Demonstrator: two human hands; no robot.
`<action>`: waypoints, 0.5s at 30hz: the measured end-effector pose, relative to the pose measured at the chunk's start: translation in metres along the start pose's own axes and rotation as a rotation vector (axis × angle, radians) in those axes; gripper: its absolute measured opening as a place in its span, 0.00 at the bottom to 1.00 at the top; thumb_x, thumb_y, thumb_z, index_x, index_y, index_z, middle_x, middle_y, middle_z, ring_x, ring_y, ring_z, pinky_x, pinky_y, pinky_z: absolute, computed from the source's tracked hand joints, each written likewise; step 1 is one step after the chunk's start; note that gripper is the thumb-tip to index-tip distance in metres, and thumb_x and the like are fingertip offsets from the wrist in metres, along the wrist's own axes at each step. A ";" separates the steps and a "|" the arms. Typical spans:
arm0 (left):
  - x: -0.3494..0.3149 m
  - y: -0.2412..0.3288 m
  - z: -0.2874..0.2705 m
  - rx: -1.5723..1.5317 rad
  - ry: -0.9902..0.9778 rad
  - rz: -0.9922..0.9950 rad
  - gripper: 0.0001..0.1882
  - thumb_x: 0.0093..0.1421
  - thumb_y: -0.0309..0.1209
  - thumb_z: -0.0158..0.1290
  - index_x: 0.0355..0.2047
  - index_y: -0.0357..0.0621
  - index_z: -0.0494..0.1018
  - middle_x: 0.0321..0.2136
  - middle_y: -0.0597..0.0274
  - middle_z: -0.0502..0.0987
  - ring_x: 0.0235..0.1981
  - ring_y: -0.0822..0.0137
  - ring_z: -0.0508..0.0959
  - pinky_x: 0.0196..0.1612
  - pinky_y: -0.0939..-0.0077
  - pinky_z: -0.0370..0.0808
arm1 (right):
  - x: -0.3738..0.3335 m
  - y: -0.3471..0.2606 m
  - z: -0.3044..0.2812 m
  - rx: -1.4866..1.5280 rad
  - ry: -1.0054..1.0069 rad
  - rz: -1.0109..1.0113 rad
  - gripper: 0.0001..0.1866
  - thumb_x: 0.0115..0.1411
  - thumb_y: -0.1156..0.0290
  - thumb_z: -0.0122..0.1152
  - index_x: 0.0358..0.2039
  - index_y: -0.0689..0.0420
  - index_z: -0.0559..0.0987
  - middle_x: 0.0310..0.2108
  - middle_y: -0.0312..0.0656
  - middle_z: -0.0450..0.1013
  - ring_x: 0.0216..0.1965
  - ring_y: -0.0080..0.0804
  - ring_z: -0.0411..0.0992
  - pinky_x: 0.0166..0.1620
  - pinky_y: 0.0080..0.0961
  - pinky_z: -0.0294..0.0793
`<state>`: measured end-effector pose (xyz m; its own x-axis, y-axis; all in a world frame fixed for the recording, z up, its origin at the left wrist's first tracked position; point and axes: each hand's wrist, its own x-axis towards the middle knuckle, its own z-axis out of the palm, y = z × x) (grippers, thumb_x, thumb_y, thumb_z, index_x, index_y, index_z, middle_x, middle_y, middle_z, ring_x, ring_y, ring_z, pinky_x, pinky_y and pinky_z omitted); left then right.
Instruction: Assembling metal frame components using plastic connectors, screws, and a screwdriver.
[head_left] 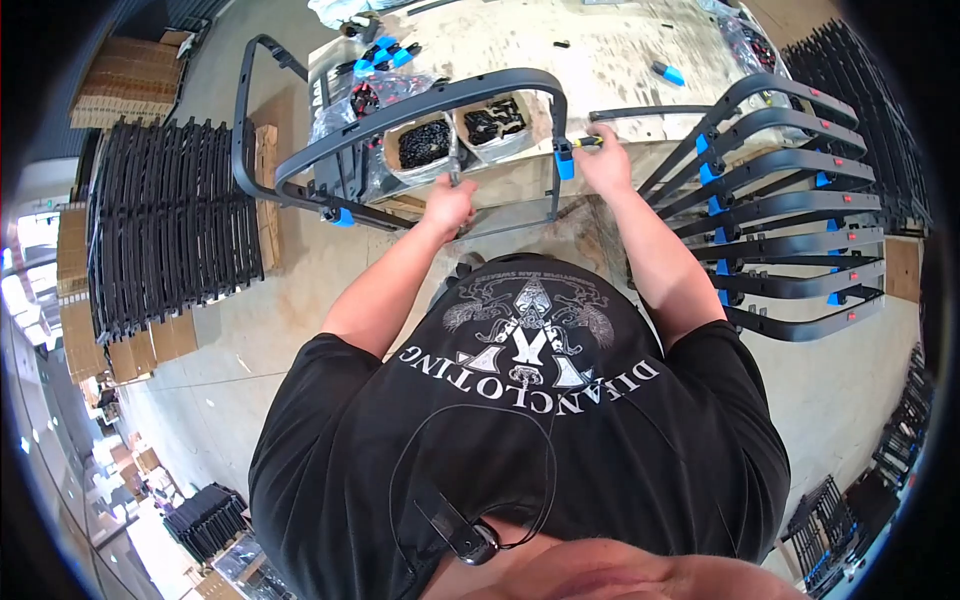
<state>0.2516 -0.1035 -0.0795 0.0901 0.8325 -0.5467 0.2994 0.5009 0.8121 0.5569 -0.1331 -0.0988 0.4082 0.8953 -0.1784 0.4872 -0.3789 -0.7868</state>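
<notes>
A black bent tube frame spans the near side of the workbench, with a blue end piece at its right corner. Beside that corner my right hand is closed round a yellow-and-black handle, which looks like a screwdriver's; its tip is hidden at the frame. My left hand is closed on a slim grey metal tool, whose exact kind is unclear. It points up at the bench edge, in front of two boxes of small parts: a left box of black pieces and a right box of mixed pieces.
The pale wooden workbench carries loose blue-and-black pieces and plastic bags. Several finished-looking black frames with blue pieces stand close at my right. Black frames are stacked at the left beside cartons.
</notes>
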 end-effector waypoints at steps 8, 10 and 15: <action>0.053 -0.001 -0.082 0.015 0.125 0.090 0.37 0.58 0.30 0.55 0.68 0.35 0.58 0.32 0.50 0.81 0.27 0.59 0.82 0.34 0.64 0.81 | -0.026 0.039 0.008 0.094 0.139 0.326 0.43 0.50 0.55 0.74 0.62 0.62 0.69 0.50 0.54 0.77 0.51 0.43 0.76 0.54 0.33 0.74; 0.049 0.004 -0.094 0.250 0.192 0.184 0.38 0.57 0.32 0.56 0.67 0.34 0.59 0.36 0.46 0.81 0.34 0.53 0.82 0.41 0.62 0.80 | -0.063 0.041 0.026 0.058 -0.065 0.347 0.38 0.52 0.59 0.72 0.61 0.62 0.71 0.48 0.52 0.78 0.48 0.39 0.76 0.51 0.32 0.75; 0.022 -0.061 -0.131 0.462 0.163 0.410 0.29 0.59 0.36 0.60 0.58 0.36 0.70 0.44 0.48 0.81 0.44 0.58 0.82 0.48 0.67 0.78 | -0.106 -0.093 0.084 0.363 -0.575 0.406 0.27 0.61 0.69 0.65 0.60 0.55 0.72 0.35 0.37 0.74 0.25 0.23 0.68 0.25 0.23 0.65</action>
<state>0.1113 -0.0849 -0.1143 0.1494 0.9785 -0.1422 0.6534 0.0102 0.7570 0.4037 -0.1730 -0.0560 -0.0112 0.7217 -0.6921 0.0628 -0.6902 -0.7209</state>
